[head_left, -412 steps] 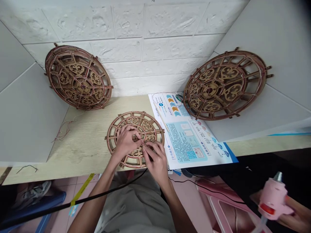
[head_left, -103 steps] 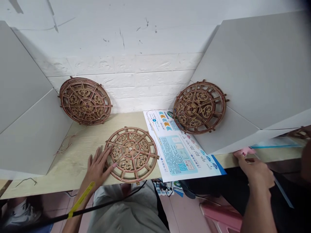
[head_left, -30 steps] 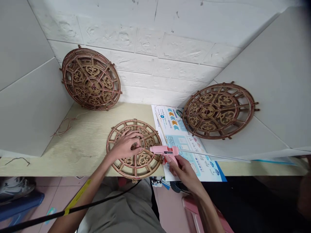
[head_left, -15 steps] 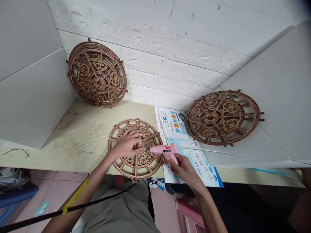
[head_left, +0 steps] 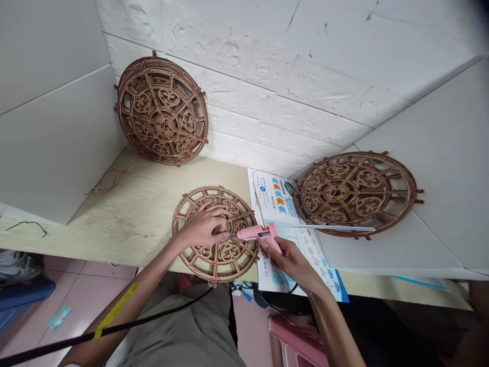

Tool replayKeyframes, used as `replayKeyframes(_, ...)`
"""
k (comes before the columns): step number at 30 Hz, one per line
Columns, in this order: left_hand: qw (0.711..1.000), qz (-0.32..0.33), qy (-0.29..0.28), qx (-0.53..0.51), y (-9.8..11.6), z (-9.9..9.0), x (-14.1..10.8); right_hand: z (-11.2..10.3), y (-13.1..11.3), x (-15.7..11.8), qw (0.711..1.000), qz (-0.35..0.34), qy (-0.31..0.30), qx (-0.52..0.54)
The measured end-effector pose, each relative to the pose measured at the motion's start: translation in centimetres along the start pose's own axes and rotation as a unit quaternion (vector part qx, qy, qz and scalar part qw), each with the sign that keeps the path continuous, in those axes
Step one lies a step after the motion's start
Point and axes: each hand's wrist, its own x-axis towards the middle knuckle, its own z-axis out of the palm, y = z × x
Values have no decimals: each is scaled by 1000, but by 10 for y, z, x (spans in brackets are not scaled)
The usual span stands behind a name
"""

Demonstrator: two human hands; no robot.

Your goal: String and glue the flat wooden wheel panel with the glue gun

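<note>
A round bronze-coloured openwork frame lies flat on the table, with thin reddish wire running along its ribs. My left hand rests over its middle. Thumb and forefinger close around a thin wire near the hub, though the fingertips partly hide it. My right hand grips a pink hot glue gun by its handle. Its nozzle points left and reaches close to my left fingertips, over the frame's centre. A long translucent glue stick sticks out of the gun's back.
Matching round frames lean at the back left and against the right panel. Printed sheets lie right of the frame. Loose wires are at left on the table. A black cable crosses my left forearm.
The view has shifted slightly. Both hands and the glue gun keep nearly the same place over the frame; the glue stick's far end now appears a little higher.
</note>
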Motion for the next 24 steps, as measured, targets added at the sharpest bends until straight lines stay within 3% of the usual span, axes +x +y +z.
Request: replayKeyframes(24,1000,4,5,-12,-3,3,-1,-6,-7,6,998,-10,-19,-64)
